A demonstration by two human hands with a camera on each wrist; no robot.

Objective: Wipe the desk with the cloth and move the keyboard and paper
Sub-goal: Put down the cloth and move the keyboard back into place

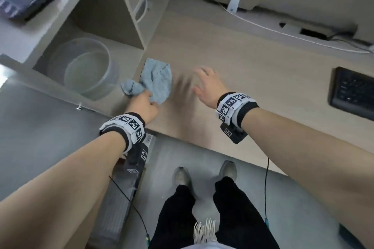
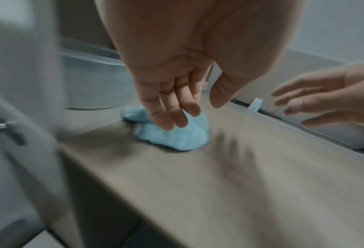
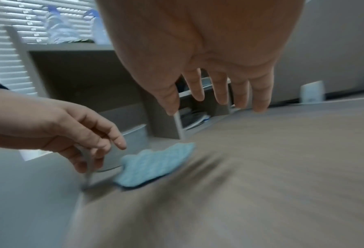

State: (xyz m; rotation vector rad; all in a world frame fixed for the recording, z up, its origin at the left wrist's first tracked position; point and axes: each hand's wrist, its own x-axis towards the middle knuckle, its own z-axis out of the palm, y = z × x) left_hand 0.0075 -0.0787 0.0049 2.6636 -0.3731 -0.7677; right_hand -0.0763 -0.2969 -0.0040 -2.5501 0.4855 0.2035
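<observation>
Down at the left centre of the head view, the blue cloth [image 1: 156, 81] lies crumpled on the worktop [image 1: 253, 70], at its left edge. The left hand [image 1: 142, 105] rests its fingertips [image 2: 168, 124] on the cloth's near edge, fingers nearly straight, thumb apart. The right hand [image 1: 208, 86] hovers just right of the cloth, fingers spread, holding nothing. A black keyboard [image 1: 353, 92] sits at the frame's right edge.

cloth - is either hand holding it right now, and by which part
The left hand touches the cloth at its near, bunched edge; the views disagree on whether it grips, so a hold cannot be confirmed. The right hand hovers open beside it, holding nothing.
</observation>
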